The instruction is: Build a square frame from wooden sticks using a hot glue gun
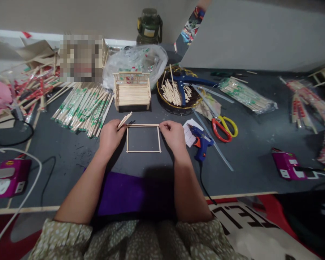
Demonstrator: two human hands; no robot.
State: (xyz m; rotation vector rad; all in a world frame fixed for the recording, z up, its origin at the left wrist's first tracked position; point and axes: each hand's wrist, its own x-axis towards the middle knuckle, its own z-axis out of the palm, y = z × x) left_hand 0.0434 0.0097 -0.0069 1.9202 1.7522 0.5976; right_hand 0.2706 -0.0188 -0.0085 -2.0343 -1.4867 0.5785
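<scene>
A rectangular frame of thin wooden sticks lies on the dark table in front of me. At its upper left corner is my left hand, its fingers closed round several short loose sticks that point up and right. My right hand pinches at the upper right corner, by the end of the top stick. A small bench made of sticks stands just behind the frame. To the right of my right hand, a blue glue gun lies partly over a piece of white paper.
Wrapped chopsticks lie at the left. Behind are a plastic bag and a basket with cut sticks and a blue-handled tool. Scissors and glue sticks lie right; purple boxes flank the table.
</scene>
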